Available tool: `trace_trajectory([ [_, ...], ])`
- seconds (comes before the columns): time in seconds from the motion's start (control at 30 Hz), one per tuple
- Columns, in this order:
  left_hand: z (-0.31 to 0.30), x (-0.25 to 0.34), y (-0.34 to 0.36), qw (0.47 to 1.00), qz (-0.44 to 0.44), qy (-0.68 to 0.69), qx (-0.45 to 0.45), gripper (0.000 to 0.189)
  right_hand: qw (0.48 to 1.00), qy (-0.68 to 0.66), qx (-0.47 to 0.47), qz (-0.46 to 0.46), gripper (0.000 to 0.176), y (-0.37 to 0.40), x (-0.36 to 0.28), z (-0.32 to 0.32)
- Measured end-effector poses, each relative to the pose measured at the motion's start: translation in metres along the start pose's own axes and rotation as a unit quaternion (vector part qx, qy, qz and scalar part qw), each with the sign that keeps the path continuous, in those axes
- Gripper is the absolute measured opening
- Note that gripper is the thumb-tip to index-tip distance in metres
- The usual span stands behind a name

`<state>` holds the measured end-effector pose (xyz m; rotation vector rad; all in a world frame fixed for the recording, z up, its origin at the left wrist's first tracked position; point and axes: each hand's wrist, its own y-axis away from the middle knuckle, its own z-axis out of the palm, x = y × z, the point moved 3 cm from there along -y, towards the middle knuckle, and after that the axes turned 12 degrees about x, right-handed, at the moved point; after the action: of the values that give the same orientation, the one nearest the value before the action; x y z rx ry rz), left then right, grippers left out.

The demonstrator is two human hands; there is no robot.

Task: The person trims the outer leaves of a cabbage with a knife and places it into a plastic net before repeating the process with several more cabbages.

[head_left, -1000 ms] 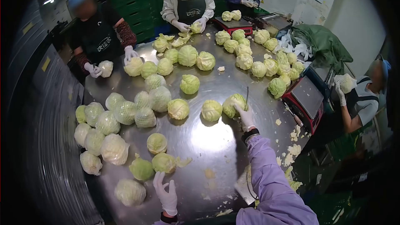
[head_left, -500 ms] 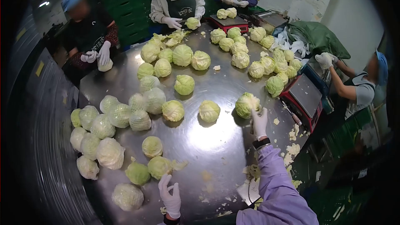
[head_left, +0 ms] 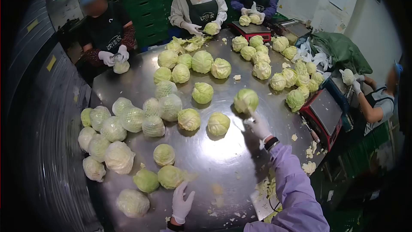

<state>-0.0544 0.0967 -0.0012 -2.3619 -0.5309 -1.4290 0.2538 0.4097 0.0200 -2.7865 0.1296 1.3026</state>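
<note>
My gloved right hand (head_left: 259, 127) reaches over the steel table, its index finger stretched to the near side of a pale green cabbage (head_left: 246, 100). The thumb stands apart and the hand is open, not wrapped round the cabbage. Nearer to me, my gloved left hand (head_left: 182, 202) is open, fingers slightly curled and holding nothing. Its fingertips are close to a trimmed cabbage (head_left: 170, 177) with a loose leaf at its side. Two more cabbages, one green (head_left: 146, 181) and one paler (head_left: 164, 154), sit beside that one. A wrapped cabbage (head_left: 133, 203) lies left of my left hand.
Several net-wrapped cabbages (head_left: 113, 129) cluster at the left of the table (head_left: 206, 154). Bare ones (head_left: 202, 62) stand farther back. Red scales (head_left: 325, 109), a knife (head_left: 312, 129) and leaf scraps are at the right. Several co-workers (head_left: 201, 8) in aprons handle cabbages around the table.
The cabbage at my right hand has moved left and away from me, and my fingers have loosened from it. My left hand stays near its cabbage. The camera view has shifted.
</note>
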Motion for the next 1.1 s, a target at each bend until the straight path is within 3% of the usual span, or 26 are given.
trace_trajectory([
  [0.03,-0.001,-0.008,-0.004,1.0,-0.006,-0.001,-0.031,0.052,0.989,-0.03,0.114,-0.088,0.064,-0.037,0.044,0.009],
  [0.07,-0.003,-0.012,-0.011,1.0,-0.006,-0.003,-0.027,0.052,0.983,-0.08,0.163,0.033,0.066,-0.053,0.045,-0.01],
  [0.13,-0.003,-0.015,-0.022,0.984,0.105,-0.137,-0.041,0.061,0.972,-0.082,0.217,0.031,0.056,-0.065,0.031,-0.034],
  [0.17,-0.002,-0.026,-0.032,0.985,0.103,-0.137,-0.035,0.061,0.969,-0.113,0.22,0.008,0.051,-0.067,0.022,-0.035],
  [0.23,-0.011,-0.047,-0.055,0.983,0.007,-0.155,0.098,0.069,0.992,-0.103,0.056,-0.053,0.042,-0.052,-0.008,-0.013],
  [0.27,-0.016,-0.055,-0.067,0.982,-0.129,0.032,0.135,0.068,0.986,-0.087,0.022,-0.141,0.032,-0.054,-0.005,0.012],
  [0.3,-0.024,-0.051,-0.074,0.981,-0.075,-0.007,0.178,0.065,0.992,-0.078,-0.053,-0.081,0.034,-0.042,-0.03,0.021],
  [0.33,-0.028,-0.051,-0.079,0.979,-0.077,0.03,0.188,0.062,0.992,-0.089,-0.081,-0.038,0.034,-0.038,-0.047,0.035],
  [0.43,-0.035,-0.042,-0.081,0.977,-0.105,0.087,0.163,0.057,0.989,-0.099,-0.08,-0.08,0.038,-0.067,-0.031,0.109],
  [0.5,-0.034,-0.036,-0.081,0.978,-0.129,0.109,0.126,0.056,0.931,-0.321,-0.163,-0.055,0.046,-0.058,-0.066,0.143],
  [0.53,-0.033,-0.036,-0.078,0.976,-0.136,0.121,0.123,0.055,0.931,-0.322,-0.161,-0.055,0.046,-0.056,-0.07,0.15],
  [0.6,-0.029,-0.035,-0.073,0.979,-0.126,0.09,0.132,0.062,0.895,-0.212,-0.392,0.004,0.037,-0.037,-0.075,0.17],
  [0.63,-0.028,-0.025,-0.074,0.979,-0.124,0.095,0.132,0.062,0.888,-0.092,-0.45,0.007,0.037,-0.01,-0.132,0.126],
  [0.7,-0.023,0.014,-0.067,0.966,0.117,-0.165,0.161,0.078,0.934,-0.125,-0.334,-0.035,0.043,-0.034,-0.132,0.134],
  [0.73,-0.018,0.031,-0.065,0.967,0.114,-0.163,0.159,0.078,0.966,-0.16,-0.162,-0.12,0.051,-0.061,-0.127,0.144],
  [0.77,-0.009,0.054,-0.063,0.952,0.18,-0.223,0.106,0.071,0.962,-0.189,0.016,-0.199,0.06,-0.086,-0.126,0.149],
  [0.8,0.002,0.067,-0.06,0.926,0.246,-0.28,0.051,0.066,0.971,-0.083,0.069,-0.215,0.063,-0.096,-0.143,0.139],
  [0.83,0.009,0.068,-0.056,0.926,0.247,-0.281,0.048,0.066,0.966,0.023,0.121,-0.229,0.067,-0.102,-0.157,0.129],
  [0.87,0.017,0.067,-0.05,0.913,0.282,-0.295,0.021,0.056,0.965,0.022,0.124,-0.228,0.067,-0.117,-0.145,0.14],
  [0.9,0.022,0.063,-0.043,0.898,0.314,-0.309,-0.003,0.049,0.979,0.037,0.058,-0.191,0.069,-0.142,-0.119,0.163],
  [0.93,0.023,0.05,-0.037,0.909,0.27,-0.315,-0.043,0.067,0.987,0.053,-0.009,-0.154,0.071,-0.157,-0.103,0.177],
  [0.97,0.021,0.04,-0.036,0.91,0.269,-0.314,-0.04,0.067,0.986,0.053,-0.01,-0.157,0.071,-0.155,-0.105,0.17],
  [1.03,0.005,0.025,-0.045,0.969,0.153,-0.187,0.049,0.062,0.988,-0.095,-0.101,-0.068,0.074,-0.138,-0.104,0.154],
  [1.07,-0.006,0.027,-0.045,0.976,0.151,-0.129,0.092,0.064,0.981,-0.11,-0.124,-0.101,0.072,-0.133,-0.096,0.155],
  [1.1,-0.013,0.027,-0.048,0.976,0.151,-0.127,0.093,0.064,0.975,-0.071,-0.204,-0.053,0.074,-0.11,-0.11,0.139],
])
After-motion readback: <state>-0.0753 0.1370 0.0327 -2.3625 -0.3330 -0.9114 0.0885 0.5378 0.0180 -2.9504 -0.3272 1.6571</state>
